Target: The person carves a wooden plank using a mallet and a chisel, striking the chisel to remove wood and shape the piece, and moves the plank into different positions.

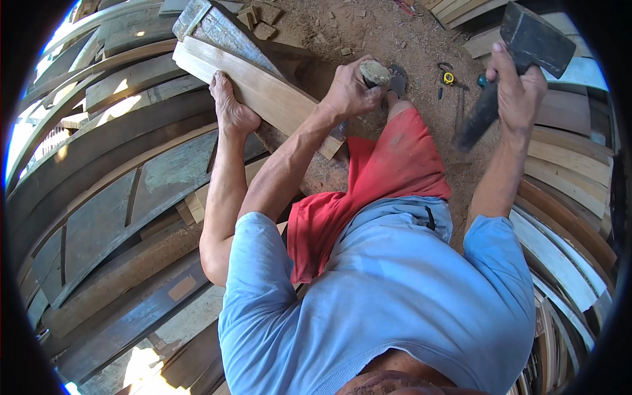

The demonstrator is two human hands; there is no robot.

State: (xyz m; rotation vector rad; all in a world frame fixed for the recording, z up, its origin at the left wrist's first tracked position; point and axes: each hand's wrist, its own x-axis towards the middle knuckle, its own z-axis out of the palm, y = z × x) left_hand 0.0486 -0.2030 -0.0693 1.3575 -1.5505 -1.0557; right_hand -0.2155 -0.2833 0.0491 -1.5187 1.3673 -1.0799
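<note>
Brown, littered floor (421, 49); boards (168, 174) both sides; sunlight patches (141, 370) left

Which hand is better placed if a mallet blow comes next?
Probably the right: the right hand holds the black mallet, well apart from the pale board. The left hand is occupied, gripping a round-ended handle.

My left hand (352, 91) hides the working end of the tool (374, 72) it grips. The mallet handle (479, 120) blurs toward its lower end. Dark item (440, 93) near the tape (448, 78): too small to identify.
</note>
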